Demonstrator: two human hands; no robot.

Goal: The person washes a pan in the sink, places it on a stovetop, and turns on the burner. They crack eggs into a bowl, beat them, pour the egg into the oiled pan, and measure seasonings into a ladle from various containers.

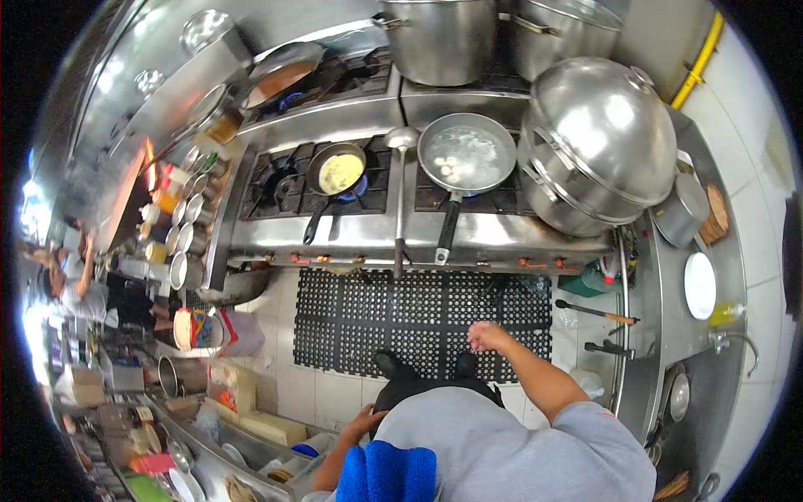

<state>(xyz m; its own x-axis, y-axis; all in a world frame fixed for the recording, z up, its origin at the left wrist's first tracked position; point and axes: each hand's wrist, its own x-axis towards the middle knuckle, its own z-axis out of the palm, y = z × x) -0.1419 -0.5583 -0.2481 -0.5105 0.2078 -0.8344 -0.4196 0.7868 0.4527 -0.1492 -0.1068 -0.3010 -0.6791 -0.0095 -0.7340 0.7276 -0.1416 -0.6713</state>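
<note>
My right hand (pixel 485 336) hangs over the black rubber mat, fingers curled, nothing visible in it. My left hand (pixel 365 420) lies against my dark trousers at the hip, its fingers partly seen. On the stove ahead, a small black frying pan (pixel 342 173) holds a yellow egg-like layer over a blue flame. To its right a larger pan (pixel 465 152) of bubbling liquid contains several pale pieces, its black handle towards me. Between them lies a long-handled ladle (pixel 401 184). Neither hand touches these.
Large steel pots (pixel 442 42) stand behind; a domed steamer (pixel 598 142) stands right. Left are metal containers (pixel 191 238) and a wok (pixel 121 205) near a flame, with another person (pixel 79 284) beyond. A perforated mat (pixel 351 322) covers the floor. A sink (pixel 703 402) is at right.
</note>
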